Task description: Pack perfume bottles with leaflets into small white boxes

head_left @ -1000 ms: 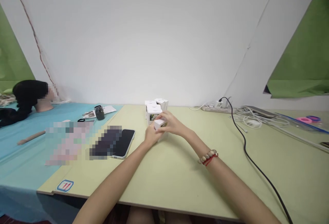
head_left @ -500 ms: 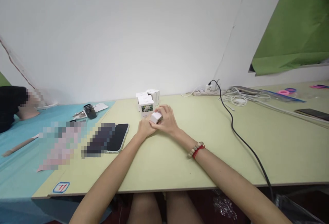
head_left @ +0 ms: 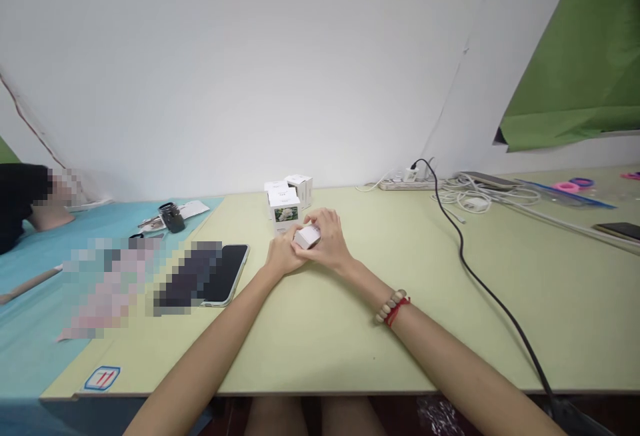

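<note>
Between my two hands is a small white box, tilted, low over the yellow table. My right hand curls over its far and right sides, with the thumb along the near edge. At the box's left side, my left hand is closed against it, its fingertips partly hidden. Just beyond my hands stands a white box with a flower picture. More white boxes are grouped tightly behind it.
A smartphone lies left of my left forearm. Farther left, a dark jar sits on blue cloth, near another person's arm. On the right are a power strip, white cables and a long black cable.
The view has shifted slightly. Both hands remain around the small white box, which shows a little more of its top and side; the right fingers have shifted slightly.
</note>
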A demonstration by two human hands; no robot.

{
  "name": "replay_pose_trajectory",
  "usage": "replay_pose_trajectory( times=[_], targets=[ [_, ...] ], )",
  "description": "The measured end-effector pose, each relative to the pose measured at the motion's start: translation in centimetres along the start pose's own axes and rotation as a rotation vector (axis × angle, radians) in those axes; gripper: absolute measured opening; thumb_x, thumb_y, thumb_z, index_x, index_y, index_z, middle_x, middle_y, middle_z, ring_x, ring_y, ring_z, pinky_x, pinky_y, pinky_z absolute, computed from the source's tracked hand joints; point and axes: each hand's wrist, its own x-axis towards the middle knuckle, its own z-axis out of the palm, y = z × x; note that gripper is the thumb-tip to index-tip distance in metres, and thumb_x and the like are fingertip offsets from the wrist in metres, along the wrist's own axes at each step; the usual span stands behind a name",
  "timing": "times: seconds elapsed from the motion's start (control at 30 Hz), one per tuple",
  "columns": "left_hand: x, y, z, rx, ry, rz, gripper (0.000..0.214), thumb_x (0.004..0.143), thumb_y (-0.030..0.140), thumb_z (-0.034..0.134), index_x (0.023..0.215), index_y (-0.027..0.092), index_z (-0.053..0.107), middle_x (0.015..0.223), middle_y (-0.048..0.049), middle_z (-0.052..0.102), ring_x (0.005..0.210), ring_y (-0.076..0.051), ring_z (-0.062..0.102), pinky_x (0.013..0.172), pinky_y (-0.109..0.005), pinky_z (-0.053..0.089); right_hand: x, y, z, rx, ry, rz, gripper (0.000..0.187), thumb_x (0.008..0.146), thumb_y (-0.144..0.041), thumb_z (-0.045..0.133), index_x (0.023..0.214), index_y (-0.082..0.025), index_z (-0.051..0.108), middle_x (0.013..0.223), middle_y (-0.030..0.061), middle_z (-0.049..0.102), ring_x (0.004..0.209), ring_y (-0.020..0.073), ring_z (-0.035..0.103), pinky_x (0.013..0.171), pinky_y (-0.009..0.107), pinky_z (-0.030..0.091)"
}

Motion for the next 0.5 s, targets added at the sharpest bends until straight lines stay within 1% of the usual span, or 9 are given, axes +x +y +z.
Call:
replay_pose_trajectory(
  times=[0.1,0.3,0.5],
  targets=[
    [-0.12,0.08,0.05,0.006,0.002,0.007,0.049,0.068,0.036,0.053,0.115,0.023,0.045,0.087,-0.002,0.067,0.076,-0.022,0.062,0.063,-0.028,0.043,-0.03,0.02,0.0,0.004,0.005,-0.009,0.042,0.058,-0.039,0.064,0.09,-0.021,0.044,0.09,0.005,0.05,0.085,0.0227,0.042,0.078,0.037,0.035],
    [-0.55,0.41,-0.03,0.037,0.064,-0.006,0.049,0.068,0.039,0.053,0.114,0.023,0.045,0.086,-0.0032,0.066,0.079,-0.023,0.062,0.061,-0.028,0.041,-0.28,0.1,0.23,-0.023,0.034,-0.021,0.039,0.059,-0.039,0.063,0.087,-0.021,0.043,0.09,0.0062,0.049,0.085,0.0236,0.042,0.078,0.038,0.034],
    [-0.59,0.45,0.03,0.055,0.063,0.006,0.05,0.069,0.042,0.052,0.114,0.023,0.043,0.084,-0.0038,0.065,0.079,-0.023,0.061,0.06,-0.027,0.04,-0.33,0.14,-0.04,-0.089,0.042,-0.079,0.042,0.061,-0.043,0.063,0.09,-0.021,0.043,0.09,0.0065,0.049,0.086,0.024,0.042,0.079,0.038,0.032]
  ],
)
